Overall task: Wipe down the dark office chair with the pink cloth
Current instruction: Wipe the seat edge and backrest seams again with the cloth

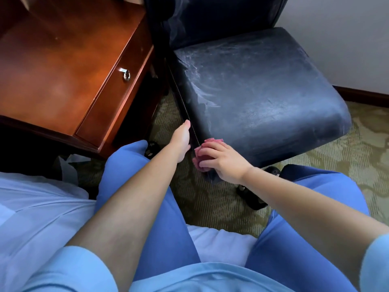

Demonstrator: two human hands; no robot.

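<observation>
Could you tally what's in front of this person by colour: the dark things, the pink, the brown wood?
Dark: 1, the dark office chair.
Pink: 1, the pink cloth, gripped by the right hand at the seat's front corner.
Brown wood: 1, the desk with its drawer.
Total: 3.
The left hand rests flat against the chair's side.

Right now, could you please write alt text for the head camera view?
A seated person's right hand presses a pink cloth against the front corner of a dark office chair, while the left hand rests flat along the seat's side edge. A wooden desk stands left of it.
</observation>
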